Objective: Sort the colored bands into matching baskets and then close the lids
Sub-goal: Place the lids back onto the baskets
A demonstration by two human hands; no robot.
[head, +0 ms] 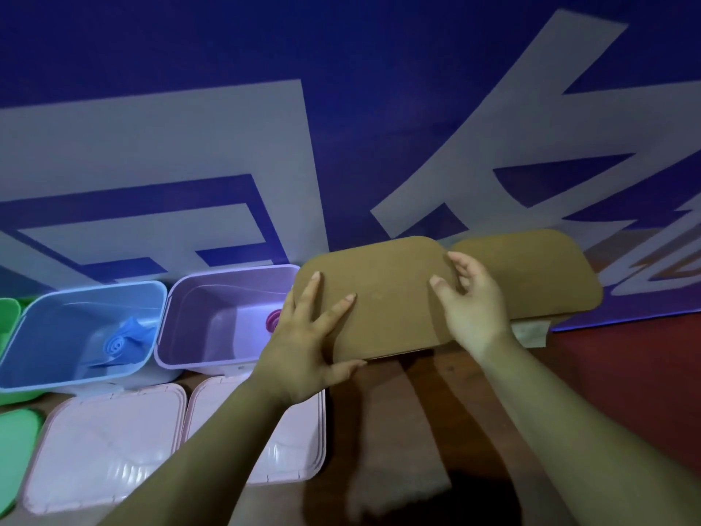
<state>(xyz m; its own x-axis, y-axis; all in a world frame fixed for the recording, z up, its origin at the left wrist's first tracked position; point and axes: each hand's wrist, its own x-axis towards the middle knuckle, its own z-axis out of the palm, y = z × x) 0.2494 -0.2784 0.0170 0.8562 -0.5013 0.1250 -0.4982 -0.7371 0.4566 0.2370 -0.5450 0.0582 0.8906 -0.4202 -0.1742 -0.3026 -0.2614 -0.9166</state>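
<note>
Both my hands are on a tan lid [387, 298] that lies over a basket hidden beneath it. My left hand [303, 336] grips its near left edge, fingers spread flat on top and thumb under the rim. My right hand [470, 305] rests on its right end with fingers curled over the far edge. A second tan lid [538, 275] covers the basket behind to the right. An open purple basket [227, 358] holds a pink rolled band [274, 321]. Further left, an open blue basket [22, 377] holds a blue rolled band [121, 343].
Two pale pink lids [102, 446] [296, 442] lie flat in front of the open baskets. A green basket [7, 317] and green lid [15, 449] show at the left edge. A blue banner with large white letters [341, 127] rises behind; a brown table [417, 411] lies in front.
</note>
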